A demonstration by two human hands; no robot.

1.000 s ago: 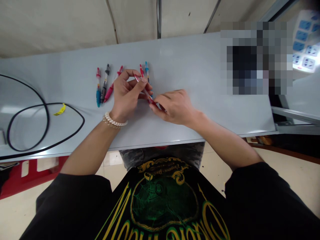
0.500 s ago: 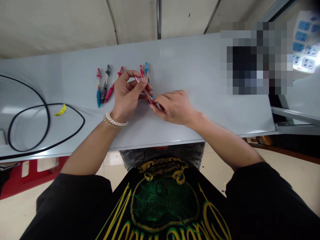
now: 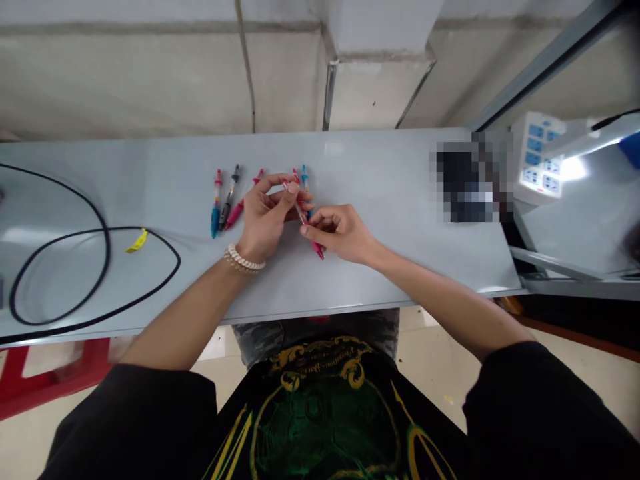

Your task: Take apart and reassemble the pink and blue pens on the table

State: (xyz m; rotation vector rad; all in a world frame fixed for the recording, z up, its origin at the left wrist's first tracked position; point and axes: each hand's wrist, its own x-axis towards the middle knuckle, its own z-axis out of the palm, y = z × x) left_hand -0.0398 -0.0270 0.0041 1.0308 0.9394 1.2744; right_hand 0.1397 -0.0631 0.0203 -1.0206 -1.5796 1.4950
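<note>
Between my two hands slants a pen [image 3: 301,215] with a clear barrel and a pink-red grip end. My left hand [image 3: 270,212] pinches its upper part between thumb and fingers. The fingers of my right hand [image 3: 340,231] close on its lower part, and the pink end pokes out below them. Just beyond my hands lie a red-topped pen [image 3: 295,175] and a blue pen [image 3: 305,175], both partly covered by my left fingers. Left of my left hand rest a pen with a blue grip and red top [image 3: 215,213], a black-grey pen [image 3: 229,200] and a pink pen [image 3: 234,215].
A black cable [image 3: 105,260] with a yellow tag [image 3: 137,241] loops over the left of the grey table [image 3: 400,187]. At the right are a blurred-out dark object [image 3: 463,183] and a white power strip [image 3: 543,157]. A wall stands behind the table.
My view has tilted up, showing more wall. My right fingers have opened somewhat, and the pen's pink end now shows below them. My left hand keeps its pinch on the pen.
</note>
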